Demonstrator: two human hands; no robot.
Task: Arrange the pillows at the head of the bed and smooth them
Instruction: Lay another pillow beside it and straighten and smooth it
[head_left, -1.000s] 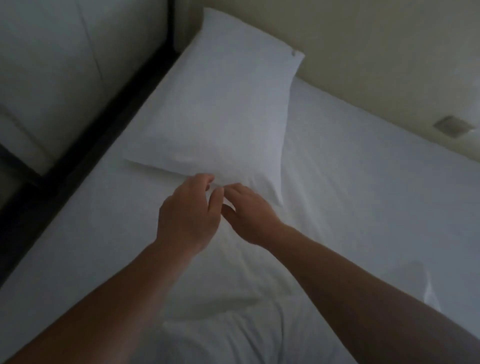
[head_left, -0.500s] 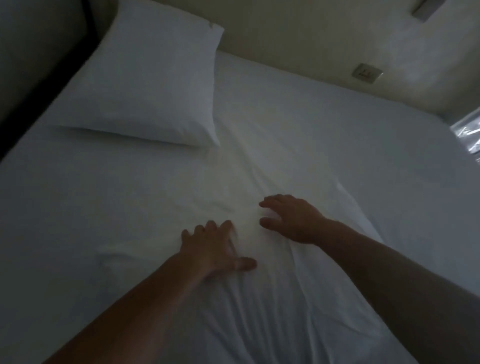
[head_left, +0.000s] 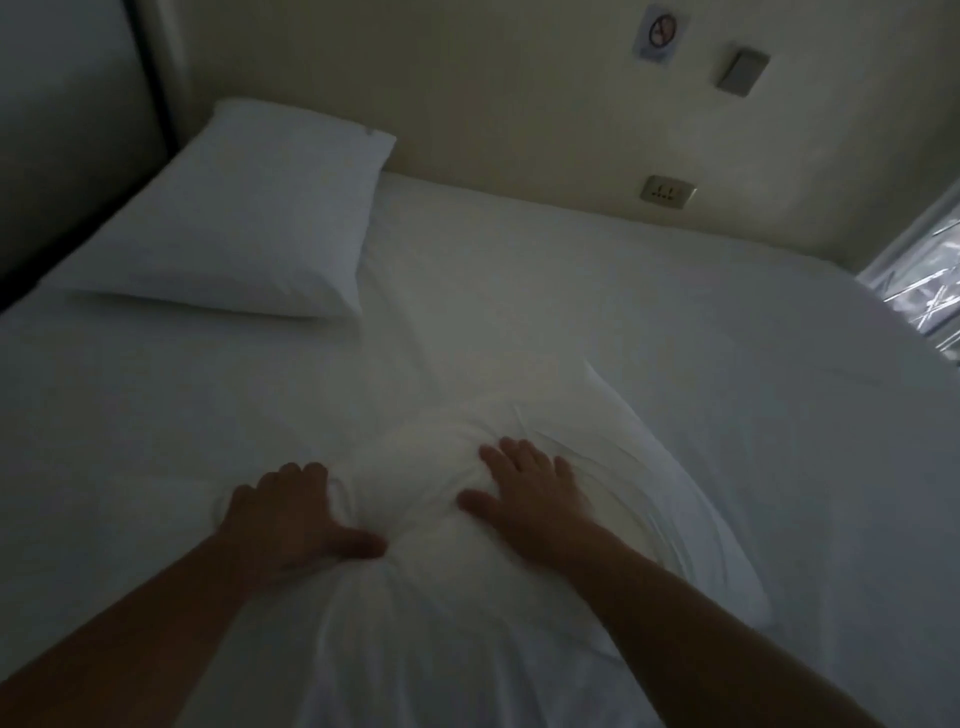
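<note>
A white pillow (head_left: 249, 218) lies flat at the far left corner of the bed, against the wall. A second white pillow (head_left: 519, 582) lies crumpled in front of me in the middle of the bed (head_left: 649, 322). My left hand (head_left: 291, 514) clutches its near left part, thumb pressed into the fabric. My right hand (head_left: 524, 493) grips it further right, fingers spread and dug into the wrinkled cover. The cloth bulges up between the two hands.
A beige wall (head_left: 493, 93) runs along the head of the bed, with a socket (head_left: 667, 192), a switch (head_left: 743, 70) and a sign (head_left: 661, 34). A dark frame (head_left: 150, 73) edges the left side. Shiny plastic wrapping (head_left: 919, 270) sits at the right.
My hands left the far pillow, came back onto the second pillow and closed on it, bunching the cover up. The view swung right and upward.
</note>
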